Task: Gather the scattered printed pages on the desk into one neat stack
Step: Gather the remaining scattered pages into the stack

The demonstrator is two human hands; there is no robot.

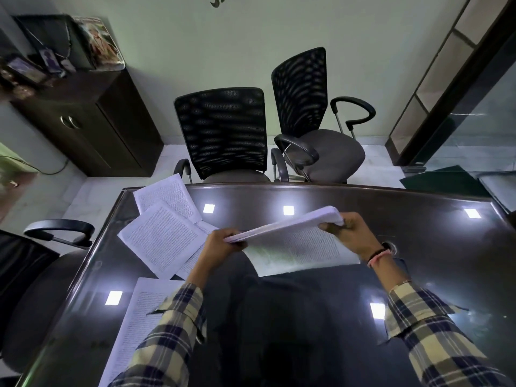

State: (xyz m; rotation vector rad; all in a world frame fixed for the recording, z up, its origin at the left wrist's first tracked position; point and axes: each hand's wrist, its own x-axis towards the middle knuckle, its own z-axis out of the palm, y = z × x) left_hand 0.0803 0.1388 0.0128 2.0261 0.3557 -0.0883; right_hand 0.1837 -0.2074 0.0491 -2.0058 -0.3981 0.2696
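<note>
Both hands, left hand (223, 243) and right hand (349, 229), clamp a thick white stack of printed pages (282, 226) by its ends above the glossy dark desk (418, 233), loose printed sheets (164, 238) lying left.

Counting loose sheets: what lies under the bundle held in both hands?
Under the bundle one printed page lies flat on the desk. The bundle and left hand hide its far edge; anything beneath it cannot be seen.

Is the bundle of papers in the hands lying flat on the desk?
No. Both hands hold the white paper bundle lifted and tilted above the dark glossy desk.
</note>
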